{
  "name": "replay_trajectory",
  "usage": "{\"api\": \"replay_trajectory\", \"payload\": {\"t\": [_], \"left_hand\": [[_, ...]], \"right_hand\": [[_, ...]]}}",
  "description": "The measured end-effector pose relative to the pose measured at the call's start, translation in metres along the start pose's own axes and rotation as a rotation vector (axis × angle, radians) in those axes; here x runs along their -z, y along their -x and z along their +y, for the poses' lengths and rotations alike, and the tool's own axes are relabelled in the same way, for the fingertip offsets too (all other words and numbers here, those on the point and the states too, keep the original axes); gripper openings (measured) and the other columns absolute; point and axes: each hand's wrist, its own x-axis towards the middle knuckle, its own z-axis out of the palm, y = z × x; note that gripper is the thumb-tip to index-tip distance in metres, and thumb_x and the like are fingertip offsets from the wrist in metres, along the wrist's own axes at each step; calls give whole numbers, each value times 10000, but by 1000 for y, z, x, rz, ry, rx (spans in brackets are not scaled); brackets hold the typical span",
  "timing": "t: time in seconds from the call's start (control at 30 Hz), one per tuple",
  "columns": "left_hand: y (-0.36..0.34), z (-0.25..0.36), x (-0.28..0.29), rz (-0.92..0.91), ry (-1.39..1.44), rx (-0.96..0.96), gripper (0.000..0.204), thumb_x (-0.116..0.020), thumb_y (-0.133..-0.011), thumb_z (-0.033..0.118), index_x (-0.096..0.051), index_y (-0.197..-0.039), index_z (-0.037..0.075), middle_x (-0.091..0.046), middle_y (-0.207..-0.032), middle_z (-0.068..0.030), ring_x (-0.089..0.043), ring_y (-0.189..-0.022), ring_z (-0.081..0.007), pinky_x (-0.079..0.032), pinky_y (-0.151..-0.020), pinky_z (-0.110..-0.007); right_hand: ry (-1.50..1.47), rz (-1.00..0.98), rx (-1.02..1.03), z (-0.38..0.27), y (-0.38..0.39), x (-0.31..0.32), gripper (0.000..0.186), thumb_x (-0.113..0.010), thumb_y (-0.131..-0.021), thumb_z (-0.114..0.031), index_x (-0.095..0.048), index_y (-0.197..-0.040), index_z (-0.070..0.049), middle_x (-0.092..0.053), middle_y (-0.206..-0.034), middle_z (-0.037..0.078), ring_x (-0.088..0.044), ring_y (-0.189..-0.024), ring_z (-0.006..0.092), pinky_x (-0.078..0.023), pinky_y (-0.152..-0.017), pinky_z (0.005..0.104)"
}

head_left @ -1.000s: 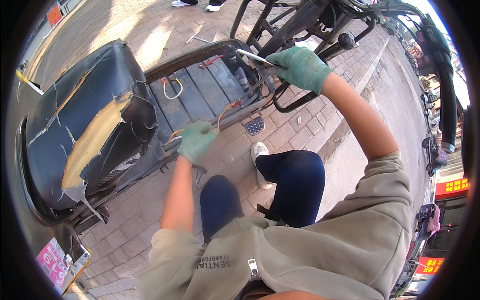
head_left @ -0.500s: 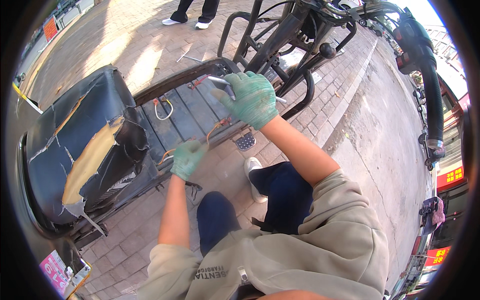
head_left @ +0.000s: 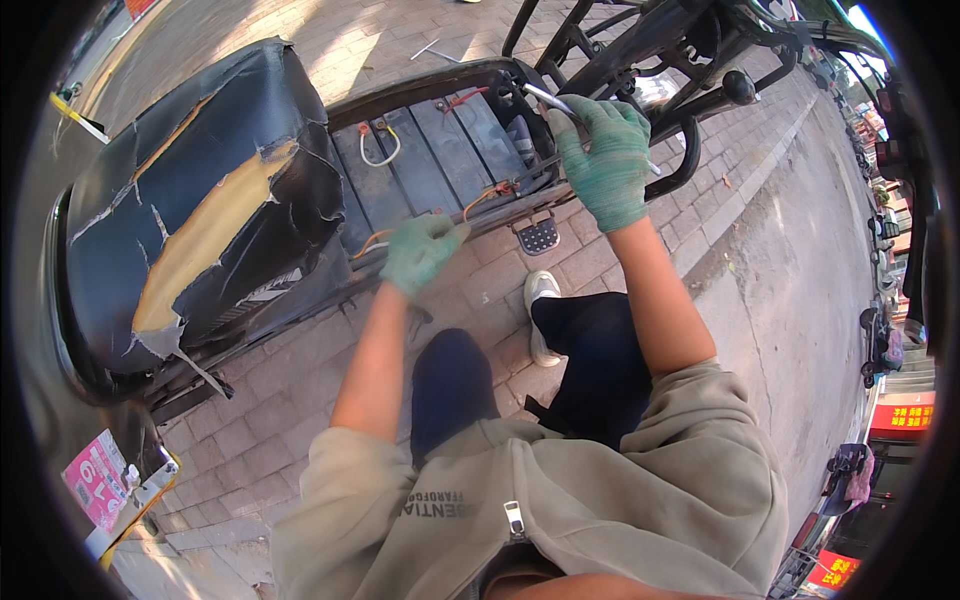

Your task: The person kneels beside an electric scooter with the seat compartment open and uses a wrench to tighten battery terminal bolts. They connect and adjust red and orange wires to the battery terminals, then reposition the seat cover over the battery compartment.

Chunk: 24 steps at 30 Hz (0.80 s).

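My right hand (head_left: 602, 160), in a green glove, is closed around a long silver rod-like tool (head_left: 545, 97) slanting over the right end of the open battery compartment (head_left: 488, 67). My left hand (head_left: 423, 252), gloved and slightly blurred, has its fingers curled at the compartment's near edge beside an orange wire (head_left: 478, 203); what they grip is hidden. Inside lie grey battery blocks (head_left: 415, 160) with a looped pale cable (head_left: 380, 160) and red leads (head_left: 465, 97). A black seat (head_left: 175, 200) with torn cover and exposed foam adjoins the compartment on the left.
The vehicle's black tube frame (head_left: 650, 55) and handlebar end (head_left: 740, 88) rise at upper right. A studded foot pedal (head_left: 537, 236) sticks out below the compartment. A T-shaped metal tool (head_left: 430, 52) lies on the brick paving (head_left: 250, 430). Parked vehicles (head_left: 880, 340) line the far right.
My right hand swung left over the batteries, then back toward the compartment's right end, still holding the tool. My left hand stayed at the near edge. The camera view shifted.
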Motion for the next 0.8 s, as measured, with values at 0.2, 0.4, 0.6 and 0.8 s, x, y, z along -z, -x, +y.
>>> {"api": "replay_trajectory", "payload": {"t": [0.2,0.4,0.6,0.8], "left_hand": [[3,6,2,3,50,3,368,-742,-938,299,-680,-755,-14,-575,-668,-38,-494,-639,-138,-453,-668,-353],[1,3,2,-69,-59,45,421,-685,-907,418,-725,-837,5,-681,-783,-164,-655,-757,-281,-494,-765,-407],[2,-9,-7,23,34,15,362,-750,-910,276,-616,-744,-16,-491,-637,-87,-466,-617,-163,-400,-608,-346],[-11,-34,-9,-60,260,22,340,-698,-1008,249,-615,-792,-1,-426,-728,60,-352,-690,-78,-326,-611,-301]], "right_hand": [[20,50,48,1,-2,1,228,-764,-870,-328,-763,-1014,-151,-667,-752,4,-640,-870,261,-430,-905,429],[-53,90,35,9,-3,-5,239,-778,-849,-322,-763,-1006,-142,-644,-715,-6,-634,-827,256,-452,-877,422],[-20,148,84,16,1,-11,258,-756,-804,-265,-722,-1022,-131,-681,-861,66,-633,-907,295,-455,-910,456],[43,84,17,11,10,-13,278,-707,-832,-302,-723,-1056,-139,-673,-867,71,-624,-917,282,-400,-980,467]]}}
